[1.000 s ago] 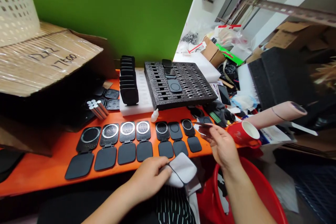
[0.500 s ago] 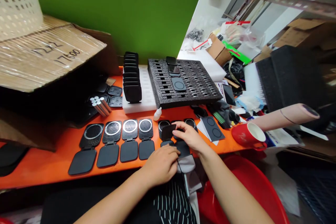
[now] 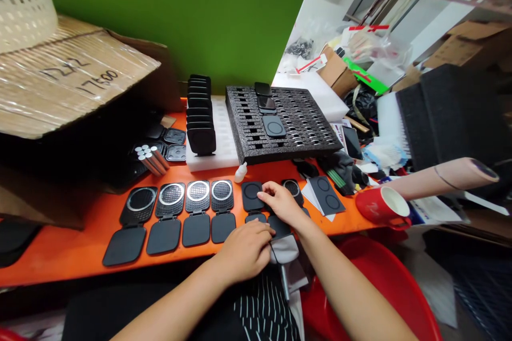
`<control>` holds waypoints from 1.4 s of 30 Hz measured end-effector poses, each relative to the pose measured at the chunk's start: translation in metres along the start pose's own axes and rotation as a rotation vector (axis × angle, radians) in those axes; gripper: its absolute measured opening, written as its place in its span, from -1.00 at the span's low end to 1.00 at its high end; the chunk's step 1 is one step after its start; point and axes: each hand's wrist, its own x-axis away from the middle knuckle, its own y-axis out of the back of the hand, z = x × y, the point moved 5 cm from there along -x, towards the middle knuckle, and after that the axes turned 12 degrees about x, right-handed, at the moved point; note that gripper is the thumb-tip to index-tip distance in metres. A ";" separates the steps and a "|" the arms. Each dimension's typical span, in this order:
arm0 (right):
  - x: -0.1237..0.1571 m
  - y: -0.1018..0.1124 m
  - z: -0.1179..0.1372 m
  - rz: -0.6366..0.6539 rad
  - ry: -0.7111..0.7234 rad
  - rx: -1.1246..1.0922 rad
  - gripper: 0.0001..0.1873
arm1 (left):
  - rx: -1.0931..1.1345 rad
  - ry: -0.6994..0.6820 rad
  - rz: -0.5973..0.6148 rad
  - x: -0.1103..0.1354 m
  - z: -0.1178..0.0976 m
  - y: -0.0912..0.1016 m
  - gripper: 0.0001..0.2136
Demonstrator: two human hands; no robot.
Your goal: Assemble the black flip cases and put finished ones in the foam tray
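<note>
My right hand (image 3: 282, 205) has its fingertips at the right edge of a black square panel with a ring mark (image 3: 252, 196), which lies over the upper half of a hinged folding charger. My left hand (image 3: 248, 248) lies low at the table's front edge, its fingers stretched over the lower plate (image 3: 256, 218) of that charger. Beside the hands is another dark lower plate (image 3: 279, 227), partly covered. To the left, several opened chargers (image 3: 198, 197) show silver rings in their upper halves. A charger with a bare grid (image 3: 293, 190) sits right of my right hand.
A small white bottle (image 3: 240, 172) stands behind the row. Farther back are a black foam tray (image 3: 288, 144) and upright black chargers (image 3: 202, 141) on white foam. Silver cylinders (image 3: 154, 160) and a cardboard box (image 3: 76, 80) are left. A ringed grey sheet (image 3: 328, 194) and red mug (image 3: 374, 208) are right.
The black panel was tilted up in my right hand and now lies flat over the charger's upper half, hiding its silver ring. My left hand has hardly moved.
</note>
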 end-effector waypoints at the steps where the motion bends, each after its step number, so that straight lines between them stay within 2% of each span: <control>1: 0.000 0.000 0.001 -0.005 -0.001 0.011 -0.84 | 0.001 0.001 0.002 0.000 0.000 0.000 -0.74; 18: 0.004 0.002 0.010 -0.045 -0.052 0.104 -0.87 | 0.005 0.014 0.020 -0.001 -0.001 0.001 -0.76; 30: 0.004 0.002 0.016 -0.027 -0.013 0.267 -0.91 | 0.006 0.010 0.014 -0.002 -0.001 0.001 -0.77; 33: 0.003 0.002 0.023 -0.023 0.013 0.390 -0.91 | -0.004 0.004 0.014 -0.001 -0.001 0.001 -0.77; 38: 0.002 0.001 0.037 -0.036 0.088 0.787 -0.90 | -0.002 -0.003 0.012 -0.001 0.000 0.000 -0.77; 42: 0.000 0.000 0.042 -0.065 0.124 0.994 -0.85 | -0.002 0.001 0.006 -0.001 0.000 0.000 -0.74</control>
